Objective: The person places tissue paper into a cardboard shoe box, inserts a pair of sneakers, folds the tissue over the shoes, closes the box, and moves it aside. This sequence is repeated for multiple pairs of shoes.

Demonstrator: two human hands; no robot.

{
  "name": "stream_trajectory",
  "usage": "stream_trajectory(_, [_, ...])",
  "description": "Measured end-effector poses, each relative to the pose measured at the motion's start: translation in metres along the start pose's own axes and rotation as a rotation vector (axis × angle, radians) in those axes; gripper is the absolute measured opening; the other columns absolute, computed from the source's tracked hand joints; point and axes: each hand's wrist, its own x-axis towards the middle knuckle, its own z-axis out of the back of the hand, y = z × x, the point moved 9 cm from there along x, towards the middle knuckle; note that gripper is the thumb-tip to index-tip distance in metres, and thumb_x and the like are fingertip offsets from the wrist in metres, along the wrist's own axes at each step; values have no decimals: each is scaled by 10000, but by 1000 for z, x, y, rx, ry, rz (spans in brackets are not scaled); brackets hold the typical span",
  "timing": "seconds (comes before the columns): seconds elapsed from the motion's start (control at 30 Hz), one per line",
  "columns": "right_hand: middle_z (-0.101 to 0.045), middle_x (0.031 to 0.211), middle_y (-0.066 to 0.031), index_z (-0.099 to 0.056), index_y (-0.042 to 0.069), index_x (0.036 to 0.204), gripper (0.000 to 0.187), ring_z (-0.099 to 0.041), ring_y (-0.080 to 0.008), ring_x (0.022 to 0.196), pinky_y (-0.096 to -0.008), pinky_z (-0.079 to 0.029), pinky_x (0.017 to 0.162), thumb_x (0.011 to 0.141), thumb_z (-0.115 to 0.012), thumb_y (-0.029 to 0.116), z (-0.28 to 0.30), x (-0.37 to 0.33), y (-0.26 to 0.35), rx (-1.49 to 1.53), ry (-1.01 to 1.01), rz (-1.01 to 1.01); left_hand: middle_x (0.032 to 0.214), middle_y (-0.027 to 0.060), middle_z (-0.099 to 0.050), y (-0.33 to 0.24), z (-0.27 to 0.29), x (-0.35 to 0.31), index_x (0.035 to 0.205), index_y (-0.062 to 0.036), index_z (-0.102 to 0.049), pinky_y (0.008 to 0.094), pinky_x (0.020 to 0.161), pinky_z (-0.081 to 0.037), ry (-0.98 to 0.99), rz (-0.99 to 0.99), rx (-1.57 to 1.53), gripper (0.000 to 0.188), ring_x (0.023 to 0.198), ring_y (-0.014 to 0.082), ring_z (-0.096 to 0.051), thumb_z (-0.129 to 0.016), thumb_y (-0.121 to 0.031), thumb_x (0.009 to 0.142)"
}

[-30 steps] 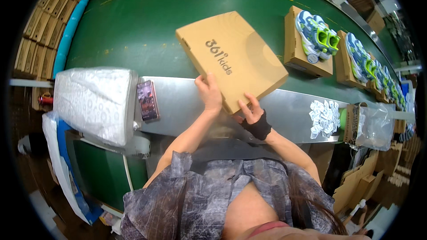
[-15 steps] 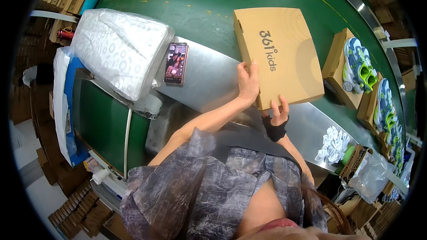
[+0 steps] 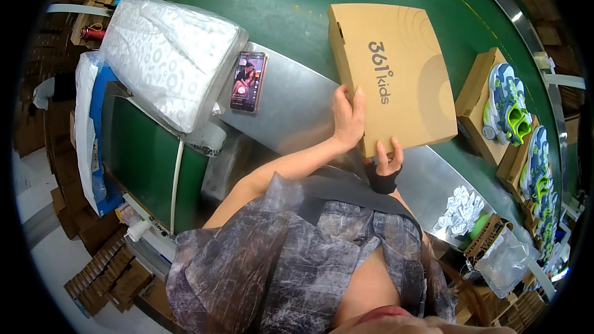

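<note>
A closed brown cardboard shoebox (image 3: pixel 411 68) with dark lettering on its lid lies in front of me, over the green work surface and the edge of a metal ledge. My left hand (image 3: pixel 348 119) grips its left side, thumb along the lid's edge and fingers against the wall. At the near right corner, my right hand (image 3: pixel 386 164), in a black fingerless covering, holds the near edge with fingertips on top; its thumb is hidden. The box's contents cannot be seen.
Open boxes with blue, white and lime shoes (image 3: pixel 507 105) line the right side. A phone (image 3: pixel 249 81) lies on the metal ledge (image 3: pixel 291 105), beside a plastic-wrapped stack of patterned white paper (image 3: pixel 173 62). Crumpled white paper pieces (image 3: pixel 459 211) sit near right.
The whole view has turned slightly. Both hands keep their hold on the shoebox, which stays nearly in place. The phone's screen picture differs.
</note>
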Motion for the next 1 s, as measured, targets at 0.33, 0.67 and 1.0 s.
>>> stream_trajectory(0.33, [-382, 1168, -136, -554, 177, 1075, 574, -548, -248, 772, -273, -429, 498, 546, -690, 1, 4, -26, -9, 48, 72, 26, 1186, 237, -429, -85, 36, 169, 1189, 67, -398, 336, 879, -379, -218, -330, 274, 735, 1081, 265, -443, -642, -446, 723])
stream_trajectory(0.67, [-339, 1186, -139, -532, 142, 1083, 505, -504, -323, 979, -364, -483, 767, 644, -663, -68, 5, -15, -14, 147, -1, 69, 659, 53, -615, -51, 3, 200, 795, 3, -645, 245, 593, -443, 60, -51, 184, 392, 628, 99, -558, -635, -385, 747])
stream_trajectory(1.0, [-335, 1180, -167, -525, 124, 1078, 441, -487, -360, 1002, -431, -439, 854, 683, -635, -39, 7, -50, -13, 116, 22, 186, 787, 46, -612, -60, 16, 165, 920, 30, -609, 223, 648, -441, 95, -23, -128, 337, 710, 89, -550, -609, -279, 784])
